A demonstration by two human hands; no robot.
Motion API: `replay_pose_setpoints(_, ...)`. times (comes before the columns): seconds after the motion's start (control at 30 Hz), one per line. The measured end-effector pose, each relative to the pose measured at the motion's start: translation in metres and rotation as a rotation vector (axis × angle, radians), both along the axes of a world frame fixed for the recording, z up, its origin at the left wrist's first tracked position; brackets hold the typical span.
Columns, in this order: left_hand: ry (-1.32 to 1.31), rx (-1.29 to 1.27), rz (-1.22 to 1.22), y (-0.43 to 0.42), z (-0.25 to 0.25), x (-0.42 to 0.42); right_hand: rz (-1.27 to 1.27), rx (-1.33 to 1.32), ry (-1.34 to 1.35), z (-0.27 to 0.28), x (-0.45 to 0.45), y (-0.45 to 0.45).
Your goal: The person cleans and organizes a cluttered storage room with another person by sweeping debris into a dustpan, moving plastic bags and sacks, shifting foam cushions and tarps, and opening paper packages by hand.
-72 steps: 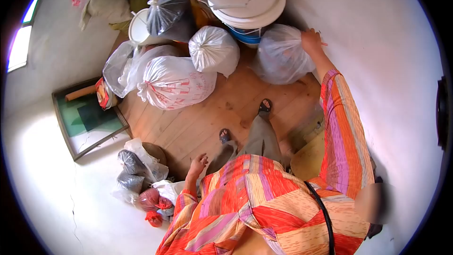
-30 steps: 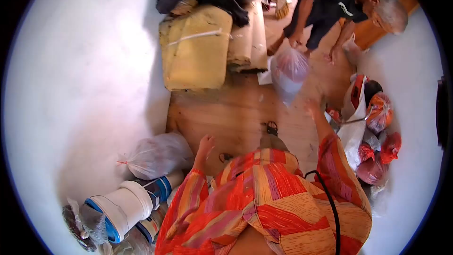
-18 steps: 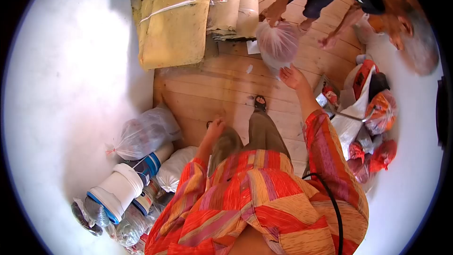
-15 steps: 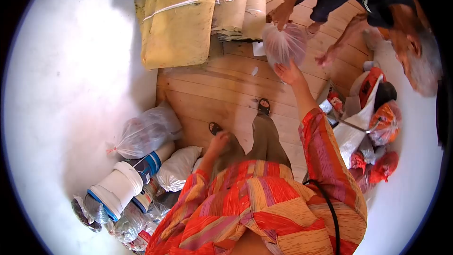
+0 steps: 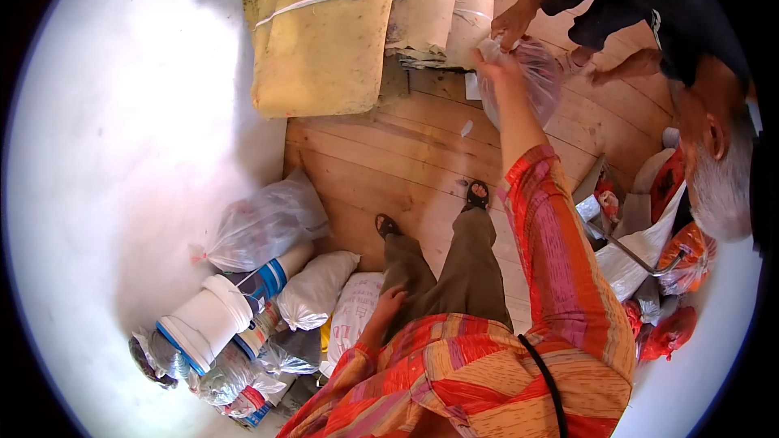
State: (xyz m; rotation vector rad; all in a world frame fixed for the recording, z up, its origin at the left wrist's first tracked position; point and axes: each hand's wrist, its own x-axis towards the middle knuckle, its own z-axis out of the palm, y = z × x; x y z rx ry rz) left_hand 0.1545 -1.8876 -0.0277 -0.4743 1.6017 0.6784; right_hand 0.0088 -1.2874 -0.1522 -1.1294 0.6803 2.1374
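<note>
My right hand point(image 5: 501, 65) reaches forward to the gathered top of a clear plastic bag point(image 5: 540, 81), with its fingers closed round the plastic. Another person's hand point(image 5: 514, 24) is on the same bag top, just beyond mine. The bag hangs over the wooden floor, and my forearm hides part of it. My left hand point(image 5: 391, 302) hangs low by my left thigh, near a white sack with red print point(image 5: 357, 312); its fingers are partly curled and too small to read clearly.
Folded yellow foam sheets point(image 5: 324, 40) lean at the upper left. White buckets point(image 5: 215, 308), a tied clear bag point(image 5: 264, 223) and a pale sack point(image 5: 315, 288) lie along the left wall. Red and orange bags point(image 5: 690, 255) crowd the right wall. A person in dark clothes point(image 5: 665, 8) bends over at the upper right.
My right hand has moved forward from the bag's lower side to its gathered top and closed there. The other person has bent lower at the right. Earlier, my view turned from the bucket corner.
</note>
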Motion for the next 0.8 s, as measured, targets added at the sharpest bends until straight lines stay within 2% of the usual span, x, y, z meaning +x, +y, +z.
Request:
replay_pose_setpoints(0.13,0.04,0.098,0.085,0.052,0.008,-0.012,-0.087,-0.054,-0.138,0.018,-0.014,-0.012)
replay_pose_setpoints(0.2,0.141,0.202,-0.045,0.061,0.002,-0.006,-0.062,-0.252,0.056,-0.023,-0.004,-0.006)
replay_pose_setpoints(0.3,0.293,0.212,-0.229,0.078,0.009,-0.01,-0.18,-0.508,0.249,-0.096,0.018,0.019)
replay_pose_setpoints(0.33,0.384,0.196,-0.306,0.09,0.021,-0.015,-0.233,-0.607,0.263,-0.121,0.031,0.04)
replay_pose_setpoints(0.4,0.341,0.122,-0.226,0.084,0.021,0.0,-0.254,-0.756,0.164,-0.153,0.043,0.077)
replay_pose_setpoints(0.47,0.35,0.112,-0.177,0.069,0.01,0.02,-0.677,-0.632,0.043,-0.027,0.045,0.04)
replay_pose_setpoints(0.53,0.365,0.116,-0.149,0.058,0.009,0.038,-0.683,-0.629,-0.018,-0.001,0.068,0.043)
replay_pose_setpoints(0.63,0.475,0.092,-0.263,0.049,0.0,0.058,-0.697,-0.652,-0.041,-0.02,0.075,0.046)
replay_pose_setpoints(0.7,0.331,0.028,-0.246,0.054,0.005,0.055,-0.688,-0.687,-0.073,-0.037,0.08,0.059)
replay_pose_setpoints(0.73,0.328,0.041,-0.225,0.06,0.001,0.056,-0.665,-0.875,-0.039,-0.043,0.081,0.072)
replay_pose_setpoints(0.8,0.357,0.031,-0.177,0.054,-0.001,0.05,-0.633,-1.084,-0.019,-0.069,0.078,0.062)
